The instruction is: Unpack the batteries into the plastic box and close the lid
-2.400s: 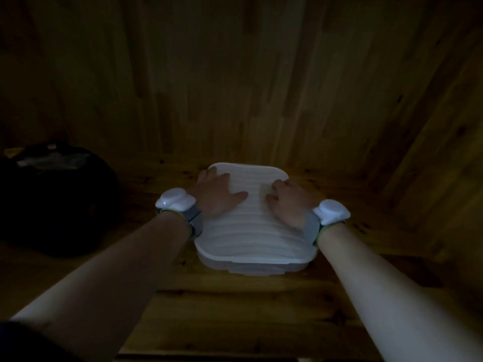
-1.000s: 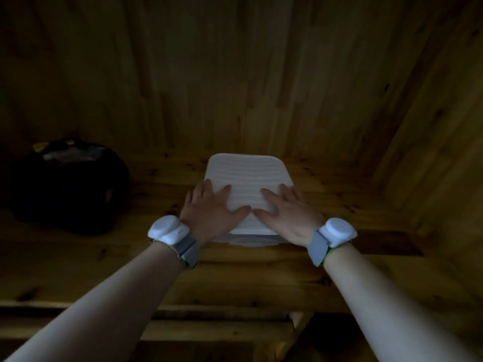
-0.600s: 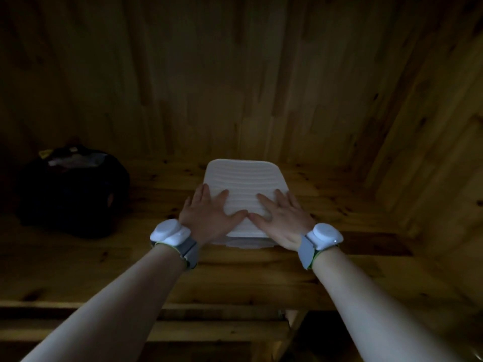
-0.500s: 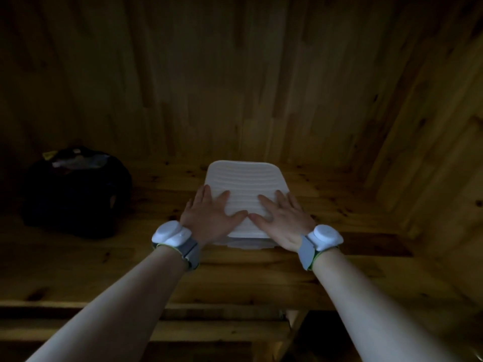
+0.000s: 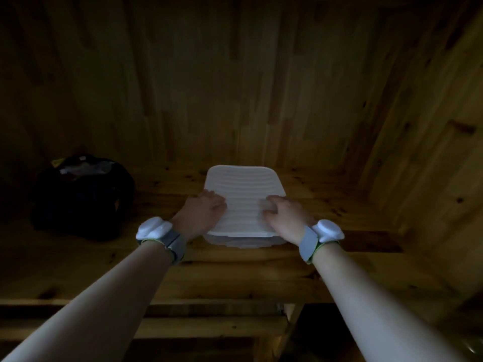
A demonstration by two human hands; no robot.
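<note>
A white plastic box (image 5: 240, 240) stands on the wooden shelf with its ribbed white lid (image 5: 244, 184) lying on top. My left hand (image 5: 200, 214) rests on the lid's near left part, fingers loosely bent. My right hand (image 5: 286, 214) rests on the near right part, its fingertips bent down onto the ribs. Neither hand holds anything. No batteries are visible; the lid hides the inside of the box.
A dark bag (image 5: 83, 197) sits on the shelf (image 5: 235, 273) at the left. Wooden walls close in behind and on the right. A lower wooden ledge (image 5: 209, 327) runs along the front.
Both hands slid from the middle of the lid toward its near end. In the last half second the flat fingers drew back and bent, and the hands moved apart.
</note>
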